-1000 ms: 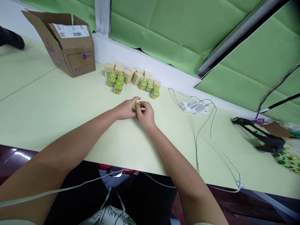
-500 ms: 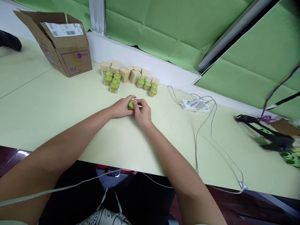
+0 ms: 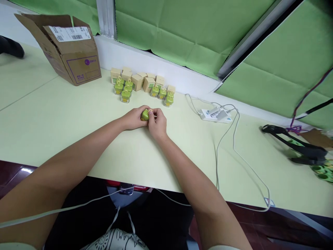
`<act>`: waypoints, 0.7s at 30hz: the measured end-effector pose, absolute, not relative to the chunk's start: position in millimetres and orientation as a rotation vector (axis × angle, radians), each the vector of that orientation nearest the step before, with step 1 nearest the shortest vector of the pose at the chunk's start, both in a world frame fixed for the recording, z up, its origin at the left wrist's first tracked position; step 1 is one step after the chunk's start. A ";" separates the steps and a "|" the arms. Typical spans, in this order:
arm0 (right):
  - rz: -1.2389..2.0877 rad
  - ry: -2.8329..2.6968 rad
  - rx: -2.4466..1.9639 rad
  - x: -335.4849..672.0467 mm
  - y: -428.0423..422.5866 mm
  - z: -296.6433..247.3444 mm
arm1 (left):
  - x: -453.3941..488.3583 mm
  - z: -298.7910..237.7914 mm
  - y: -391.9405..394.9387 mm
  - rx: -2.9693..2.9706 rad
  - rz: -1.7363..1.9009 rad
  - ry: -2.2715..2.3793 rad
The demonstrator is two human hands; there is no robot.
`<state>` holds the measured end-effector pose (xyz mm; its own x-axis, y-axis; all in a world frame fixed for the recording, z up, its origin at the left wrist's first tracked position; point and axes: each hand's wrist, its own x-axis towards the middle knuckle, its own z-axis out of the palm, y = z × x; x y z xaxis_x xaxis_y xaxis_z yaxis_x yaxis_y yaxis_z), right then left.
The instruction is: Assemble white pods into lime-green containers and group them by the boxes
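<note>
My left hand (image 3: 135,118) is wrapped round a small jar with a green lid (image 3: 145,115), just above the table. My right hand (image 3: 158,124) is closed at the right side of the same jar, thumb and fingers pinching at the pale yellow cord loop (image 3: 150,111) on its lid. The fingers hide most of the jar's body. Beyond my hands, on the left, stands a group of matching green-lidded clear jars (image 3: 125,96) with yellow loops. More of these jars (image 3: 169,100) stand in a second group to the right.
Small kraft boxes (image 3: 148,84) line up behind the jars by the wall. An open cardboard carton (image 3: 83,67) stands at the back left. To the right lie a power strip (image 3: 215,116) with trailing cables and a black stand-like object (image 3: 309,151) beside green items (image 3: 322,172).
My hands stay together at the jar, with only slight finger movement and a small tilt of the jar. The whole view has shifted slightly.
</note>
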<state>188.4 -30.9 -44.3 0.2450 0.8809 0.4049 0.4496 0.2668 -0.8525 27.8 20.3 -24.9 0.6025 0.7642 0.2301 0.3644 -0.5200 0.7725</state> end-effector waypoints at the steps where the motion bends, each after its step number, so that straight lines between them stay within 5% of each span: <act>1: 0.469 -1.370 -1.351 188.9 -30.8 -43.9 | 27.6 -24.5 19.9 2.135 0.739 0.886; 9: 0.516 -1.225 -1.256 195.8 -23.2 -48.0 | 28.1 -24.7 17.5 2.145 0.756 0.948; 21: 1.068 -0.553 -1.136 196.0 -19.7 -28.0 | 26.5 -35.9 29.0 2.246 0.816 1.143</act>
